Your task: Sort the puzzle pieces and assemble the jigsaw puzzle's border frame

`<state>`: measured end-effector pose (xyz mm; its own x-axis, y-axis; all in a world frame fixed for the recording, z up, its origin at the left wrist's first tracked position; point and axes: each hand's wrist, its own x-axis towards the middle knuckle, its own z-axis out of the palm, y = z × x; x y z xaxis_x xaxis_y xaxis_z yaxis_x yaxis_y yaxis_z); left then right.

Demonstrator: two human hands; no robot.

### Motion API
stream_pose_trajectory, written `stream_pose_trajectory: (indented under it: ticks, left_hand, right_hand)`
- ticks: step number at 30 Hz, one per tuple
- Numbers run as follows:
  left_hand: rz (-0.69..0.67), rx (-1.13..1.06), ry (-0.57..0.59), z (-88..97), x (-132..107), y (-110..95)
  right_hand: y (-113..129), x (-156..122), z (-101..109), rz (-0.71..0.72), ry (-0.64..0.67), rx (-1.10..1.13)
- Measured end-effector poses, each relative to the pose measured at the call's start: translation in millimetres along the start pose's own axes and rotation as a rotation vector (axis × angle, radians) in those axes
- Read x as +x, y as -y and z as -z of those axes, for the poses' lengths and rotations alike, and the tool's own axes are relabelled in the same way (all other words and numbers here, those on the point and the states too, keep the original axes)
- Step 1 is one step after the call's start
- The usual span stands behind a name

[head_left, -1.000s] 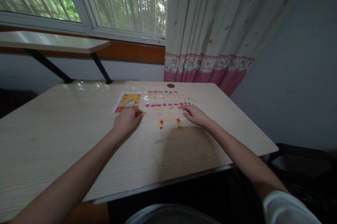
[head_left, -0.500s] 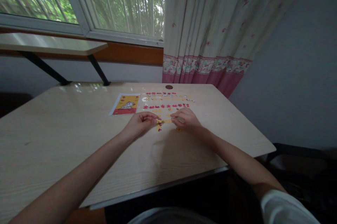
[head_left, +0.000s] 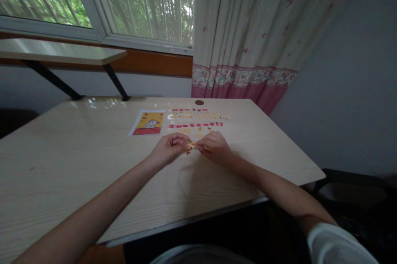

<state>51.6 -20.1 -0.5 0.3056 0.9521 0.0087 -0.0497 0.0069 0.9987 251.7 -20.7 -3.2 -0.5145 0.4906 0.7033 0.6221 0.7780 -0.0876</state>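
My left hand (head_left: 170, 149) is closed, its thumb and fingertips pinched at the left edge of some yellow jigsaw puzzle pieces (head_left: 191, 146) low over the table. From the other side my right hand (head_left: 215, 147) pinches at the same small cluster, the fingertips of both hands almost meeting. Fingers partly hide the pieces, so their exact fit cannot be made out. A yellow and dark red piece (head_left: 187, 153) shows just below the left fingertips. Beyond the hands lie more loose yellow pieces (head_left: 200, 129) and a row of red pieces (head_left: 195, 125).
Further rows of pieces (head_left: 198, 117) lie toward the back. Left of them rests a printed picture sheet (head_left: 148, 124) with a white animal on yellow and red. A round brown disc (head_left: 199, 102) sits near the table's (head_left: 130, 181) far edge. A raised shelf (head_left: 62, 52) stands at the left.
My right hand has moved left, closer to my left hand, and the gap between their fingertips has narrowed. The left hand has barely shifted.
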Motion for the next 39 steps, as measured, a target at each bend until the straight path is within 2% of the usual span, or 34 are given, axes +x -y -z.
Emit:
stream_pose_trajectory:
  ticks: [3,6,9,12,15,19,32,39]
  left_hand:
    - [-0.059,0.197,0.006,7.1,0,-1]
    - [-0.162,0.641,0.001,20.9,-1,-6]
    - [-0.272,0.915,0.033,33.8,0,-9]
    - [-0.318,1.04,0.069,39.5,2,-7]
    - [-0.355,1.095,0.102,39.3,4,-1]
    - [-0.382,1.111,0.12,36.5,5,3]
    - [-0.342,1.162,0.134,33.1,0,-2]
    - [-0.316,1.172,0.115,30.3,0,-3]
  right_hand:
    - [1,1,2,-0.039,-0.002,0.022]
    - [4,1,4,-0.144,-0.002,0.11]
    - [12,-2,3,-0.222,0.11,0.182]
    - [19,-4,-1,-0.254,0.259,0.184]
    - [21,-5,-6,-0.279,0.32,0.151]
    - [20,-6,-10,-0.272,0.325,0.135]
    - [21,-5,-10,-0.296,0.322,0.149]
    - [21,-6,-9,-0.197,0.349,0.138]
